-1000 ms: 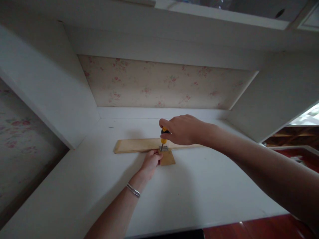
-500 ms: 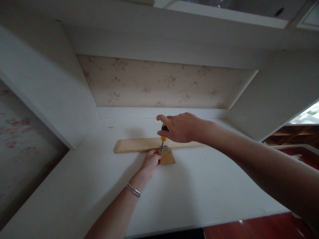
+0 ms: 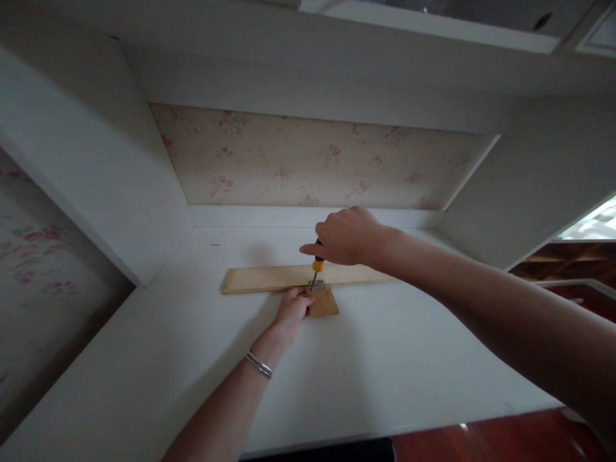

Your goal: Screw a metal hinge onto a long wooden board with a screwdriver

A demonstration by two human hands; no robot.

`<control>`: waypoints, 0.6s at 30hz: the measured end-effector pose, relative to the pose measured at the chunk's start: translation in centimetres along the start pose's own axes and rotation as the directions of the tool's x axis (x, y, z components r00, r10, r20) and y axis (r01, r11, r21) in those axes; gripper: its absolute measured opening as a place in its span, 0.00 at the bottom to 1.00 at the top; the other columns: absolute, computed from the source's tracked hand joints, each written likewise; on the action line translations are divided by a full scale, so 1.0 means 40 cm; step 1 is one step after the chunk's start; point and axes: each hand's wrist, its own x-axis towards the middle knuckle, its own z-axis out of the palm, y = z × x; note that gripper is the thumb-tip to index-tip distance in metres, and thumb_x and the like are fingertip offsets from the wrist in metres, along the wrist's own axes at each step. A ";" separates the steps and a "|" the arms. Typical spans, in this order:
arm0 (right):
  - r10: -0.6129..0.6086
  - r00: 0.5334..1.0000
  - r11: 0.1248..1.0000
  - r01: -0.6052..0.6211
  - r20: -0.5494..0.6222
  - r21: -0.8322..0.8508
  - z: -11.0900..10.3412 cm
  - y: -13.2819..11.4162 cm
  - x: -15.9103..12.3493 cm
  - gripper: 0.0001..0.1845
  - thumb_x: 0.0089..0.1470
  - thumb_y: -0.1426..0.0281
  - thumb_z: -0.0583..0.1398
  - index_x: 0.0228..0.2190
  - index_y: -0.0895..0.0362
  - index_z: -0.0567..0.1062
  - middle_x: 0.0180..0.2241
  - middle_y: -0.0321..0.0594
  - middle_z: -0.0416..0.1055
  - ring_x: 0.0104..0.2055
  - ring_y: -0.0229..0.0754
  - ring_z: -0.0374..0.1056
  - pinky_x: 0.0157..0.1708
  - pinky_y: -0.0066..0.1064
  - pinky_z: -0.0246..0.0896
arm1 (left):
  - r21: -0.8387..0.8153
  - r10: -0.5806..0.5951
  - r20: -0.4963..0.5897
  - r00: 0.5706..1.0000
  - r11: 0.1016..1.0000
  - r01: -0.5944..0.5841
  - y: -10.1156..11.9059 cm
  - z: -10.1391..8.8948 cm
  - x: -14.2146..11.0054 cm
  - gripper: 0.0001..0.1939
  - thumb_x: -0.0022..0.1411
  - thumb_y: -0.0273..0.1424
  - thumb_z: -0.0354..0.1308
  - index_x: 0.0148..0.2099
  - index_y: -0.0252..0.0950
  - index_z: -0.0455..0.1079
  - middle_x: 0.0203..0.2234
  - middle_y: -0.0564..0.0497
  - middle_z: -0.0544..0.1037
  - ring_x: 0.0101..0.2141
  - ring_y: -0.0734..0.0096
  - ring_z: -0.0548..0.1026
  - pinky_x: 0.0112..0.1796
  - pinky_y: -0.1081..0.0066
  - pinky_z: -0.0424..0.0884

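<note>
My right hand (image 3: 350,236) is closed around the handle of a yellow and black screwdriver (image 3: 317,264). The shaft points down, its tip at a small metal hinge (image 3: 316,284). This hinge lies where a short wooden piece (image 3: 325,304) meets a long wooden board (image 3: 264,279). With thumb and fingers, my left hand (image 3: 292,307) grips the left edge of the short piece near the hinge. A silver bracelet (image 3: 258,364) circles my left wrist. The right part of the long board is partly hidden behind my right hand and forearm.
Everything rests on a white surface (image 3: 409,359) between white side panels (image 3: 158,192). Floral wallpaper (image 3: 308,160) covers the back, and a white cabinet (image 3: 433,25) hangs overhead. A small dark sliver (image 3: 215,244) lies at the back left. Red floor (image 3: 481,439) shows beyond the front edge.
My right hand has turned on the screwdriver handle, its fingers now curled tighter and its knuckles higher. My left hand and the wood stay nearly in place.
</note>
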 end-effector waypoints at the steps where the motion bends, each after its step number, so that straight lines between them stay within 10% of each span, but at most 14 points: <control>1: -0.009 1.000 1.000 0.009 0.017 0.026 -0.002 0.000 -0.001 0.34 0.60 0.46 0.46 0.49 0.59 0.71 0.41 0.56 0.75 0.44 0.60 0.71 0.38 0.44 0.61 | -0.006 -0.004 -0.010 1.000 1.000 0.004 0.000 0.000 0.000 0.10 0.48 0.20 0.58 0.35 0.30 0.74 0.34 0.44 0.78 0.34 0.67 0.74 0.35 0.71 0.67; 18: -0.025 0.999 1.000 0.024 0.025 0.017 -0.007 0.003 0.005 0.34 0.58 0.45 0.48 0.46 0.60 0.73 0.40 0.57 0.75 0.44 0.61 0.72 0.38 0.45 0.62 | -0.005 -0.020 -0.033 0.999 1.000 0.020 0.005 0.005 -0.001 0.09 0.50 0.20 0.58 0.36 0.29 0.74 0.35 0.43 0.78 0.35 0.66 0.75 0.36 0.69 0.69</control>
